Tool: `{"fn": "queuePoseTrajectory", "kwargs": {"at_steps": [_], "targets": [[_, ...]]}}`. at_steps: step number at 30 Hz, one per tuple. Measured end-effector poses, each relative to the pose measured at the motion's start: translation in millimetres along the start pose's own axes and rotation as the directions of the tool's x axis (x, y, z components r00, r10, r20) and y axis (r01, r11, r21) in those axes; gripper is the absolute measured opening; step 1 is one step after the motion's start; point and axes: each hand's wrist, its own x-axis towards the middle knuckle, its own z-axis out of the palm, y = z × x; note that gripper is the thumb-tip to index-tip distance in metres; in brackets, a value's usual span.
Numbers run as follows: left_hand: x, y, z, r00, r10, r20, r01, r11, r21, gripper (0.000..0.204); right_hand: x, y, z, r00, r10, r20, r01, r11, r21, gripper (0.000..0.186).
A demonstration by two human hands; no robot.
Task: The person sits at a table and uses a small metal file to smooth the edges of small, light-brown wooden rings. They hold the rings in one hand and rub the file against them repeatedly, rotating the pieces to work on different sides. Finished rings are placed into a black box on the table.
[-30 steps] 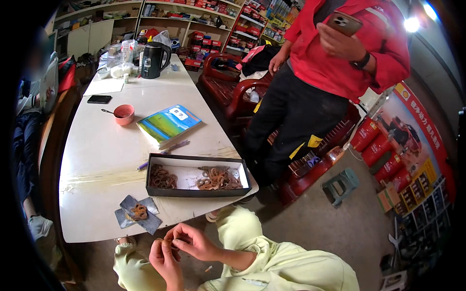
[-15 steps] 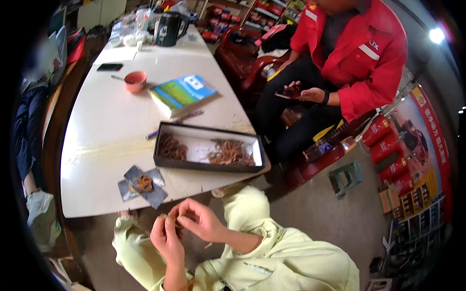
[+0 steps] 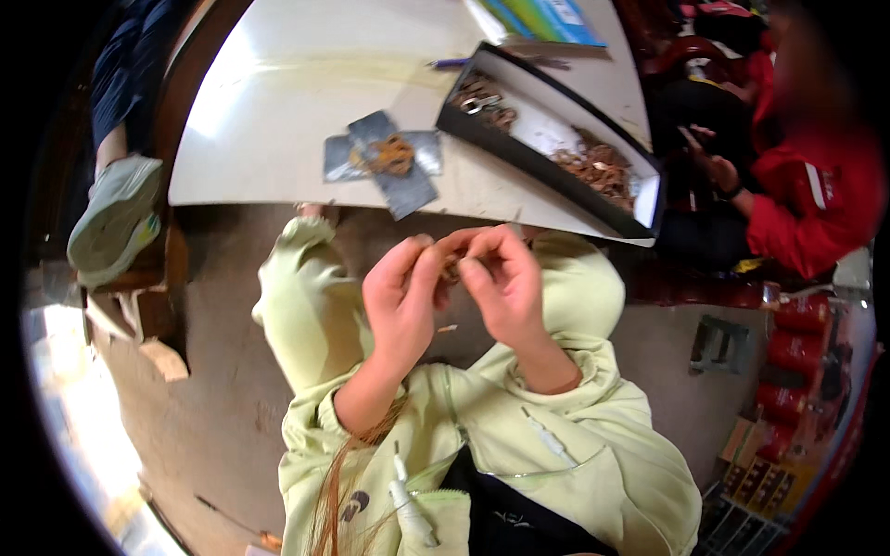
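My left hand [image 3: 404, 295] and my right hand [image 3: 508, 289] meet over my lap, just off the table's near edge. Their thumbs and fingers pinch together around something small, mostly hidden; only a dark brownish bit shows between the fingertips. On the table ahead, dark grey strips [image 3: 408, 193] lie crossed, with a small heap of rusty orange rings or loops [image 3: 393, 155] on top. To the right of them stands a long black box [image 3: 505, 139] with a white inside. It holds two piles: reddish-brown ring-like pieces [image 3: 603, 171] at the near end and similar ones [image 3: 484, 102] at the far end.
The white table [image 3: 269, 120] spans the space ahead. A purple pen [image 3: 448, 64] and a blue-green book [image 3: 547, 20] lie beyond the box. A person in red [image 3: 807, 199] sits at the right with a phone. Someone's shoe [image 3: 116, 218] shows at left, a green stool [image 3: 720, 345] at right.
My view has tipped down and swung, so the table sits higher and more of my lap shows. Both hands remain together, fingertips still pinched.
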Motion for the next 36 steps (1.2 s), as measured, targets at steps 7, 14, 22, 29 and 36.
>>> {"fn": "queuePoseTrajectory", "kwargs": {"at_steps": [7, 14, 22, 29, 36], "targets": [[1.8, -5.7, -4.2, 1.000, 0.030, 0.006, -0.029, 0.999, -0.040, 0.018, -0.5, 0.8, -4.6, 1.000, 0.003, 0.013, -0.002, 0.997, -0.083, 0.010], [3.9, -7.3, -4.7, 0.998, 0.034, 0.047, -0.033, 0.999, -0.013, 0.020, 1.0, 0.6, -8.5, 1.000, 0.016, 0.026, -0.013, 0.995, -0.097, 0.010], [2.2, -5.7, -5.2, 1.000, 0.021, 0.017, -0.019, 0.995, -0.102, 0.018, 1.1, -0.4, -4.9, 1.000, 0.013, 0.024, -0.011, 0.998, -0.065, 0.010], [-0.5, -4.7, 0.5, 1.000, 0.009, 0.019, -0.007, 0.995, -0.104, 0.018, 2.0, -3.3, -5.6, 1.000, -0.018, -0.001, 0.018, 0.994, -0.108, 0.011], [3.4, -1.3, -1.4, 0.987, -0.120, 0.111, 0.142, 0.968, -0.208, 0.022, 3.8, -2.9, -10.2, 0.993, 0.091, -0.074, -0.085, 0.993, 0.079, 0.010]]}}
